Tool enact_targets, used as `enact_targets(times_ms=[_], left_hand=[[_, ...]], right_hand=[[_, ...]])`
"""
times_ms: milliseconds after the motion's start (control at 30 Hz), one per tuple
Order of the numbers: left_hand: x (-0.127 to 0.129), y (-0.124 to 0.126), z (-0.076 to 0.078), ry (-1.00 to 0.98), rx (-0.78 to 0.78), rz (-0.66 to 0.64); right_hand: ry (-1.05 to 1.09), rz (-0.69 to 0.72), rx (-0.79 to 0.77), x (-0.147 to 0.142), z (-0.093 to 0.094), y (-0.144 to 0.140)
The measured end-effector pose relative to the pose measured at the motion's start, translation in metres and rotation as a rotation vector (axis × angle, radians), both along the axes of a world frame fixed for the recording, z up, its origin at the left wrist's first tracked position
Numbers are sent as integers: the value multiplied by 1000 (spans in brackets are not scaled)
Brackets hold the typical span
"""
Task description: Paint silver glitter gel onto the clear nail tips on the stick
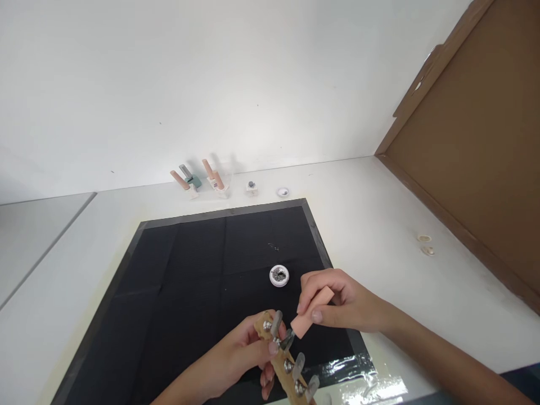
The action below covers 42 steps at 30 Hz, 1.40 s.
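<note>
My left hand (242, 349) is closed around a tan strip (281, 368) that carries several shiny metal knobs, with clear nail tips (298, 365) standing up from them. Between thumb and fingers, my right hand (333, 298) grips a nail polish brush (312, 312) by its pink cap handle. The brush points down and left, its end at one nail tip (288, 340) near my left thumb. Whether the bristles touch the tip, I cannot tell. Just beyond both hands, a small round white pot (279, 275) with silvery contents sits on the black cloth (189, 292).
Nail polish bottles with pink caps (218, 180) and one green-grey bottle (193, 181) stand by the back wall. Beside them are a capless white bottle (252, 188) and a round white dish (283, 192). Two small round pieces (426, 244) lie right, near a brown cardboard panel (464, 169).
</note>
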<state>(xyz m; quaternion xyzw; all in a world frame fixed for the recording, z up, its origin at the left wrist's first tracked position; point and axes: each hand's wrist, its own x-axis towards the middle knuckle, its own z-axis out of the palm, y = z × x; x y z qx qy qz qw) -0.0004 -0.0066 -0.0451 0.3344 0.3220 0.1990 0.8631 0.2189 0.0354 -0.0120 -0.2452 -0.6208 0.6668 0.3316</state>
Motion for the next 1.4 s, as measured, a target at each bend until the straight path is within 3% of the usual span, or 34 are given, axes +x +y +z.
enact_targets(times_ms=[367,500,700,833,1033,1200,1400], left_hand=[[0,1,0,-14,-32,17],[-1,1,1,-16,-111,71],[-4,3,3,-92,-204,116],[-6,3,0,-118,-224,124],[-7,3,-1,-144,-231,117],[-8,3,-1,-163,-240,115],[-8,5,3,-183,-266,124]], right_hand=[[-11,0,30,-1,0,-1],[-4,-71,35,-2,0,-1],[11,-97,244,-4,2,-6],[-11,-198,297,-4,1,-6],[12,-173,365,-6,0,-4],[-9,-253,480,-7,-1,-6],[-17,-178,560,-9,5,-7]])
